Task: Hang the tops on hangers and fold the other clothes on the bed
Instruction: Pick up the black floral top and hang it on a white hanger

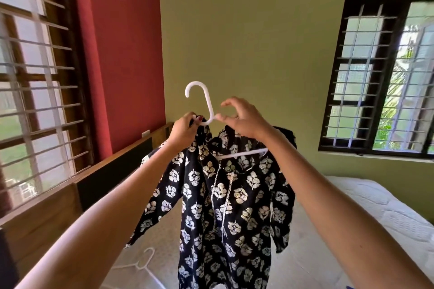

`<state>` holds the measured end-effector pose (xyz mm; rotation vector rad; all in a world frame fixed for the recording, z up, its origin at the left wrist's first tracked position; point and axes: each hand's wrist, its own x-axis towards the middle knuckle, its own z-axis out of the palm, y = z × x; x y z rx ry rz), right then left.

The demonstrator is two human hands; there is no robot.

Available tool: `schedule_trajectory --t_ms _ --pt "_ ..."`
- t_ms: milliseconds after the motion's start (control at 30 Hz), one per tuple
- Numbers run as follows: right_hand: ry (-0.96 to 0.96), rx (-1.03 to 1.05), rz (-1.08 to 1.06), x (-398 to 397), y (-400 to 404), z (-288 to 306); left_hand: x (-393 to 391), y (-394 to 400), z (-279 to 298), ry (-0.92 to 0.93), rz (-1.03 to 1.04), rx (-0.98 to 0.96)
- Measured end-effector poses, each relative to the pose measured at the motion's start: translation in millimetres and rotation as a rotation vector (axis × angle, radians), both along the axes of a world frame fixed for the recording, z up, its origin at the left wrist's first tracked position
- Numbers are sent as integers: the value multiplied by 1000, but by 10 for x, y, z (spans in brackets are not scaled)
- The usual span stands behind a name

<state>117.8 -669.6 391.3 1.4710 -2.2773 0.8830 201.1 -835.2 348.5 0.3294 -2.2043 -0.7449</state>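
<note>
A black top [220, 197] printed with white flowers hangs in the air over the bed on a white plastic hanger [203, 101], whose hook points up. My left hand [183, 130] grips the top's left shoulder fabric together with the hanger's left arm. My right hand [244, 119] holds the hanger's right arm and the collar just right of the hook, with its index finger and thumb lifted and curved. The hanger's lower bar [244, 153] shows through the neckline.
The bed [366, 213] with a white quilted mattress fills the lower right. A second white hanger [141, 264] lies on it at the lower left. A wooden headboard [112, 171] runs along the left under a barred window. Another barred window [380, 77] is at the right.
</note>
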Motion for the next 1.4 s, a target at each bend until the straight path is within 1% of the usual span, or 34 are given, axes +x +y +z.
schedule_trajectory --t_ms 33,67,100,133,167,200,233,333,400,533,567,633,667,700,767,800,867,967,1033,1100,1167,1233,1400 --pt "121 -62 -150 -67 88 45 30 -34 6 33 -10 37" --pt "228 -85 -372 -166 208 87 60 -74 9 67 -19 81" --pt "269 -51 -565 -290 334 122 92 -119 10 103 -25 127" --pt "200 3 -640 -403 456 130 112 -150 8 126 -31 162" --pt "97 65 -593 -481 519 106 118 -170 4 135 -35 182" --pt "-11 106 -483 -511 527 62 118 -174 3 133 -35 190" --pt "-23 135 -404 -507 489 14 105 -161 -2 123 -34 189" --pt "100 141 -308 -410 290 -115 33 -66 -11 73 -13 112" --pt "123 152 -280 -422 214 -156 5 9 11 20 -10 20" --pt "55 77 -299 -568 295 -179 86 -86 94 -125 -11 -96" --pt "41 54 -303 -616 340 -187 125 -177 88 -204 42 -132" --pt "14 2 -319 -692 406 -211 214 -396 27 -370 254 -275" --pt "6 -20 -325 -715 413 -226 257 -479 -14 -385 330 -329" --pt "3 -33 -328 -726 402 -242 282 -539 -50 -351 319 -333" --pt "-15 -32 -330 -732 342 -271 310 -559 -66 -290 169 -320" --pt "-27 -25 -334 -737 322 -279 309 -531 -60 -304 96 -329" --pt "-53 -13 -323 -734 296 -286 303 -469 -53 -345 46 -309" --pt "-120 16 -218 -656 271 -296 289 -446 -68 -298 68 -130" --pt "-50 135 -179 -525 172 -294 308 -433 -74 -258 96 -87" --pt "53 184 -129 -407 -3 -339 357 -381 -48 -282 100 -101" --pt "86 131 -51 -300 -172 -386 429 -346 -19 -299 102 -120" --pt "64 58 21 -227 -289 -417 570 -364 22 -296 123 -129" --pt "30 -44 137 -33 -559 -385 1207 -508 39 -317 196 -120"
